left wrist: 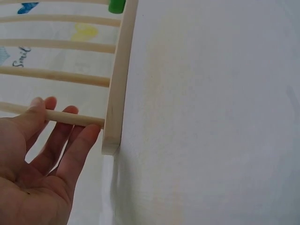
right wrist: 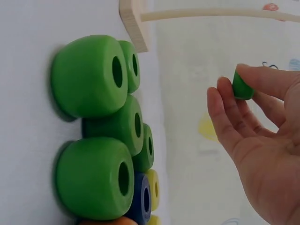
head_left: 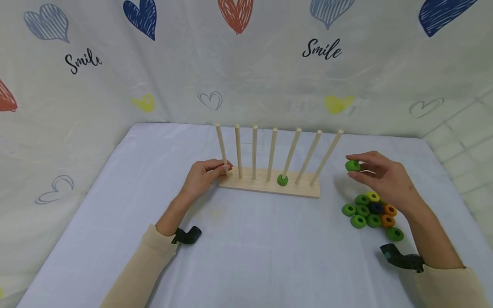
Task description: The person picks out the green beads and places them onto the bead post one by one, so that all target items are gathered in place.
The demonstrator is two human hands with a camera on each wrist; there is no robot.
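Note:
A pale wooden peg board (head_left: 269,186) with several upright pegs stands in the middle of the table. One green bead (head_left: 283,180) sits at the foot of its third peg from the right. My left hand (head_left: 204,176) grips the leftmost peg (left wrist: 70,117) low down, thumb on one side and fingers on the other. Right of the board, my right hand (head_left: 385,177) pinches a green bead (head_left: 352,165) between thumb and fingertips, above the table. Below that hand lies a cluster of loose beads: several green beads (right wrist: 89,77), orange beads (head_left: 387,220), a dark blue bead (head_left: 376,208) and yellow beads (head_left: 372,196).
A white cloth covers the table (head_left: 246,256). Behind it hangs a pale curtain (head_left: 269,85) printed with hearts and the word Smile. White tiles (head_left: 470,145) show at the right. Each wrist wears a black camera mount (head_left: 188,235).

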